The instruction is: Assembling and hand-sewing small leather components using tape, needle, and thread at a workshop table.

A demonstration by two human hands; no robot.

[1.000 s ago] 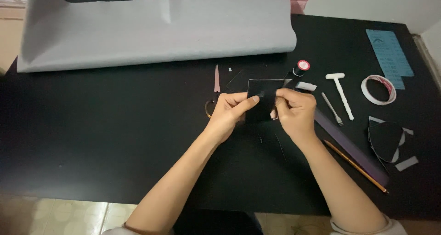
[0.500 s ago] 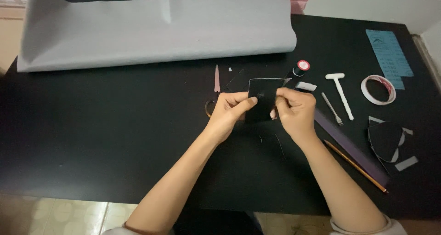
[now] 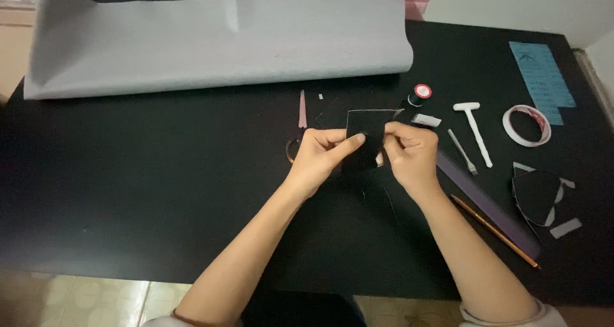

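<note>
Holding black square piece (image 3: 366, 132), 2 hands (image 3: 368, 154)

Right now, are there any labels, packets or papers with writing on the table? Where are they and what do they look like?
Blue printed sheet: far right of the black table, a long rectangle, light blue with darker print.
Small bottle: just beyond the hands, dark body with a round red and white cap.
No screens or signs in view.

Soft, even overhead light, faint shadows on the black table (image 3: 128, 193), slightly soft focus throughout.
</note>
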